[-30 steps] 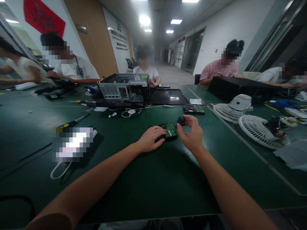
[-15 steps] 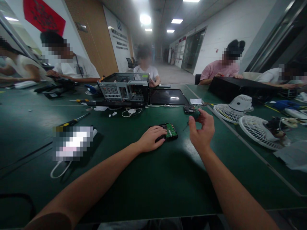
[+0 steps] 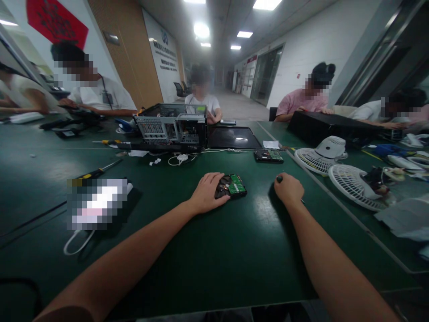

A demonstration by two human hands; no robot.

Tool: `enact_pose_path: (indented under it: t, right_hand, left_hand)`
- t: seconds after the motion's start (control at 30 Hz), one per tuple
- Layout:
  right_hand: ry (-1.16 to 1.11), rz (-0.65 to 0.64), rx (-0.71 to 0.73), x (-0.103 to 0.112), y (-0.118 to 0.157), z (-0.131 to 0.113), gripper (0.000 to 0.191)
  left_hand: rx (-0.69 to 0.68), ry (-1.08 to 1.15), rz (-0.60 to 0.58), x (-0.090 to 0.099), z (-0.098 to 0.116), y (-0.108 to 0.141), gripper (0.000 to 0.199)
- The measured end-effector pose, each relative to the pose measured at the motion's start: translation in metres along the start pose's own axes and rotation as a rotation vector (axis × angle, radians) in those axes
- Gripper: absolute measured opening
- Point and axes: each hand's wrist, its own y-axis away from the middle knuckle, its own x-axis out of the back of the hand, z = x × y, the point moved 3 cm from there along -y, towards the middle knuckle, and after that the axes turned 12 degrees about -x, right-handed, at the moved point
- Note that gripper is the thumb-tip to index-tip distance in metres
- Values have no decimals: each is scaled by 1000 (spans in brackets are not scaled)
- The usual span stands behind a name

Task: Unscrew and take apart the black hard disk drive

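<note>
Left hand (image 3: 208,192) grasps the left side of the hard drive (image 3: 230,186), which lies flat, well in from the counter's (image 3: 214,264) near edge. Right hand (image 3: 290,188), clenched round a screwdriver (image 3: 279,179), is apart from it. Advised: steady the drive by its rims; avoid pressing the circuit board (image 3: 238,184).
</note>
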Motion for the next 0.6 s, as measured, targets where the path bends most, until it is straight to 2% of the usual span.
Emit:
enact_pose_path:
  t: [0.07, 0.13, 0.23, 0.4, 0.6]
  right_hand:
    - [94, -21, 90, -10, -1, -8, 33]
    - [153, -24, 104, -17, -8, -13, 36]
    - [166, -18, 36, -21, -29, -9, 41]
    - [123, -20, -39, -27, -66, 3, 43]
    - [120, 5, -41, -33, -84, 4, 39]
  left_hand:
    - [75, -5, -11, -2, -5, 1, 91]
    - [134, 15, -27, -4, -8, 1, 95]
    - [188, 57, -40, -6, -11, 1, 101]
    - [211, 56, -45, -4, -9, -3, 99]
    - [214, 61, -58, -5, -9, -5, 99]
